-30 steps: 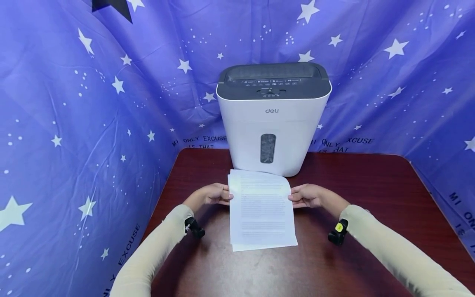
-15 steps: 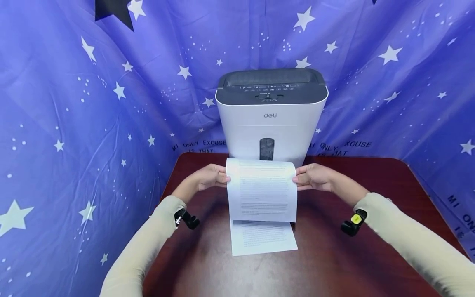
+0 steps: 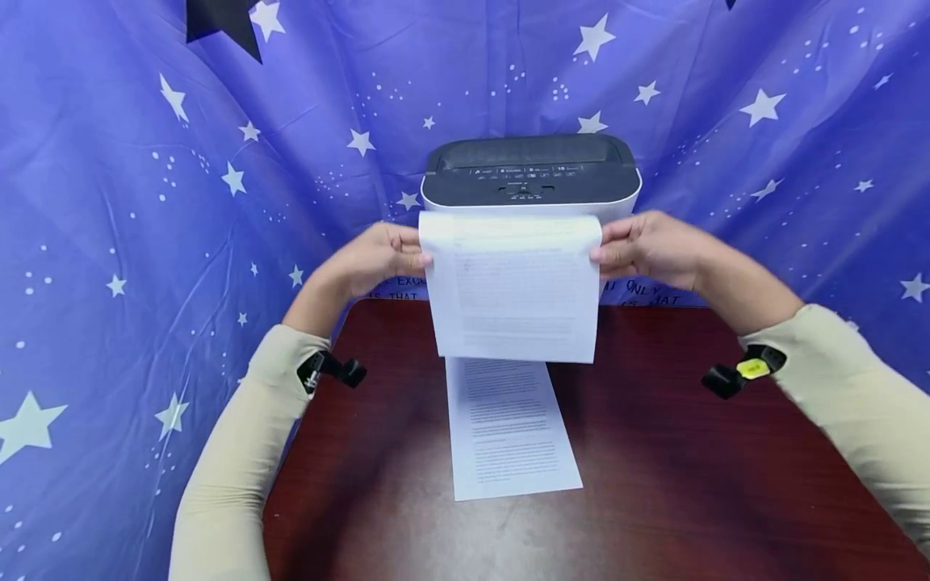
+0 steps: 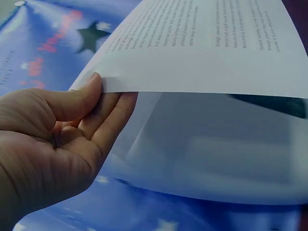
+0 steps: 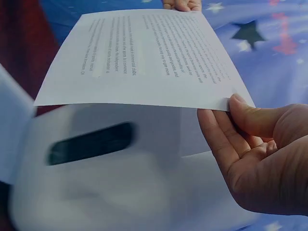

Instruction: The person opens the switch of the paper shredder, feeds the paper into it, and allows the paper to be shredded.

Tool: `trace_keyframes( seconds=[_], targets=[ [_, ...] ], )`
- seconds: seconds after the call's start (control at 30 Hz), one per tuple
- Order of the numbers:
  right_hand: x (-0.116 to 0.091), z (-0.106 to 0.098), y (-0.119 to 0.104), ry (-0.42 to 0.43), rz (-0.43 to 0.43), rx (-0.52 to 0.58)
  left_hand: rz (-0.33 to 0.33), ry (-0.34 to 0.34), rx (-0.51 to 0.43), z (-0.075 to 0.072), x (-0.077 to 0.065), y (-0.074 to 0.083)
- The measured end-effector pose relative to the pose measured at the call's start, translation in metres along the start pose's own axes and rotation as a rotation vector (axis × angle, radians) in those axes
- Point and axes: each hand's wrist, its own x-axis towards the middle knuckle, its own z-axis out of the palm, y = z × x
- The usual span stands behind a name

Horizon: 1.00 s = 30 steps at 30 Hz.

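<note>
A printed sheet of paper [image 3: 519,298] is held up in front of the white paper shredder [image 3: 530,208], its lower part hanging down. My left hand [image 3: 378,260] pinches its left edge near the top between thumb and fingers, as the left wrist view also shows. At the opposite edge my right hand [image 3: 654,248] pinches it the same way; in the right wrist view the thumb [image 5: 240,103] lies on top of the sheet [image 5: 139,62]. A second printed sheet [image 3: 508,436] lies on the table below, its upper part hidden behind the raised one.
The shredder's dark top [image 3: 530,173] faces up at the back of the dark red table [image 3: 697,452]. A blue curtain with stars [image 3: 349,97] hangs behind and at both sides. The held sheet covers most of the shredder's front.
Both hands have lifted the top sheet off the one under it, up from the table and toward the shredder's top. The lower sheet has stayed on the table and is now largely uncovered.
</note>
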Motion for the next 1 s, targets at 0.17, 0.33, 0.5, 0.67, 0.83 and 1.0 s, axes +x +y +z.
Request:
trace_keyframes(
  seconds=[0.17, 0.33, 0.5, 0.67, 0.83, 1.0],
  targets=[
    [-0.004, -0.01, -0.044, 0.039, -0.092, -0.022, 0.107, 0.035, -0.02, -0.014, -0.001, 0.041],
    [-0.003, -0.018, -0.073, 0.048, -0.217, 0.137, 0.236, 0.054, -0.11, -0.023, 0.002, 0.069],
    [0.0, -0.018, -0.09, 0.147, -0.379, 0.251, 0.372, 0.129, -0.238, -0.023, 0.005, 0.095],
    [0.01, -0.019, -0.106, 0.282, -0.5, 0.345, 0.441, 0.232, -0.35, -0.017, 0.019, 0.114],
    [0.024, -0.028, -0.118, 0.339, -0.531, 0.444, 0.451, 0.305, -0.391, -0.017, 0.042, 0.125],
    [0.034, -0.033, -0.125, 0.385, -0.534, 0.486, 0.417, 0.409, -0.321, -0.018, 0.062, 0.129]
  ],
)
